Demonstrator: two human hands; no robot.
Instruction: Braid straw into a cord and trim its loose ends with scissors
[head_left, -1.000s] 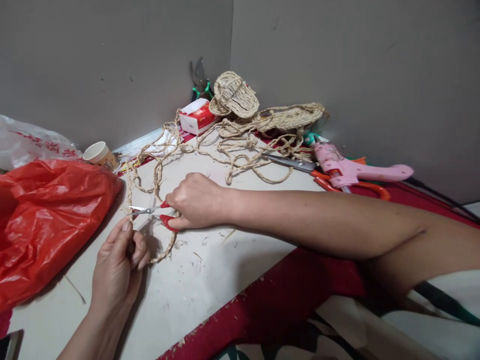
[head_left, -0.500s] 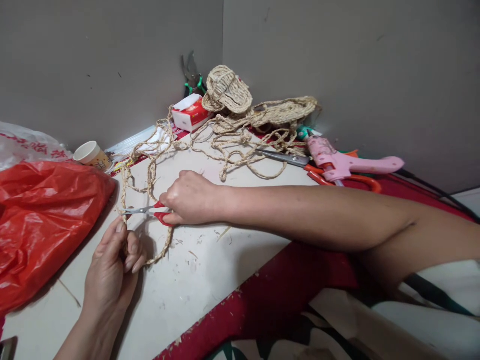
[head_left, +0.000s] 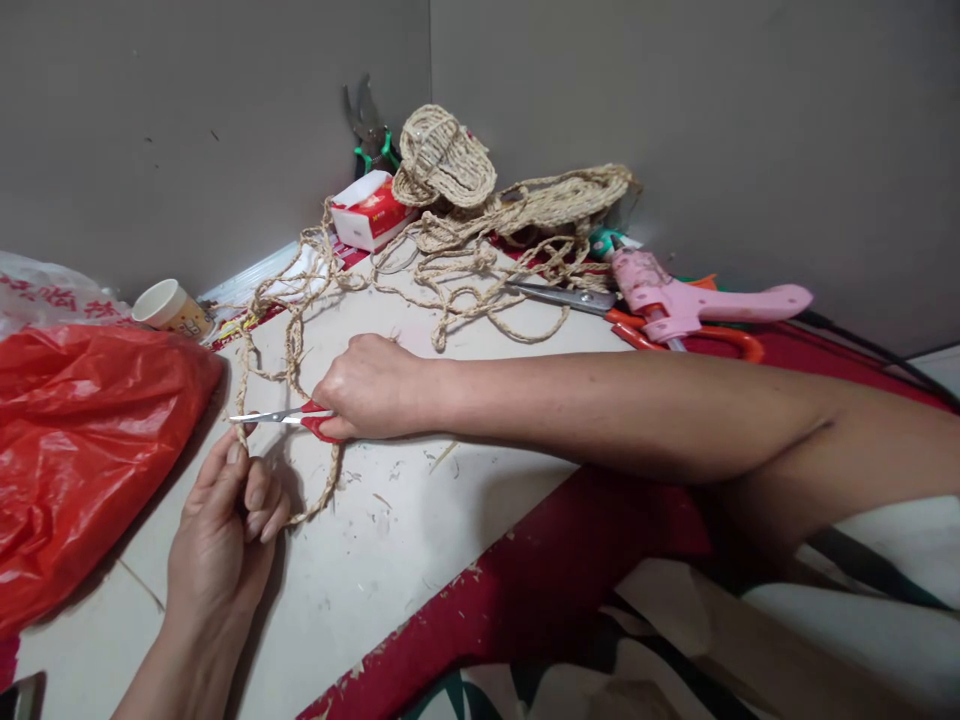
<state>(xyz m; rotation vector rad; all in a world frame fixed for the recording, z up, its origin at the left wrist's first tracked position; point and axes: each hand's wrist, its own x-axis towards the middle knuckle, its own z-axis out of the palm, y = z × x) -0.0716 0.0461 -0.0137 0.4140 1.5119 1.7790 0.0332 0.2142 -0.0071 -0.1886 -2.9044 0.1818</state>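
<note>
My right hand (head_left: 367, 388) is closed on the red handles of small scissors (head_left: 316, 417), whose blades point left. The blades are nearly closed and lie across a braided straw rope (head_left: 242, 378) just above my left fingertips. My left hand (head_left: 225, 520) pinches that rope between thumb and fingers. From my left hand the rope loops right and up (head_left: 328, 488), passing under my right hand, and runs on toward the tangled rope (head_left: 465, 290) at the back.
A red plastic bag (head_left: 97, 450) and a paper cup (head_left: 169, 308) are at left. Behind stand a tissue pack (head_left: 369, 212), rope coils (head_left: 446, 160) and green-handled pliers (head_left: 371, 135). Large scissors (head_left: 574, 298) and a pink glue gun (head_left: 675, 305) lie at right.
The scissor blades have closed further across the rope. The whole view has shifted slightly, with the things at the back now higher and a little further left.
</note>
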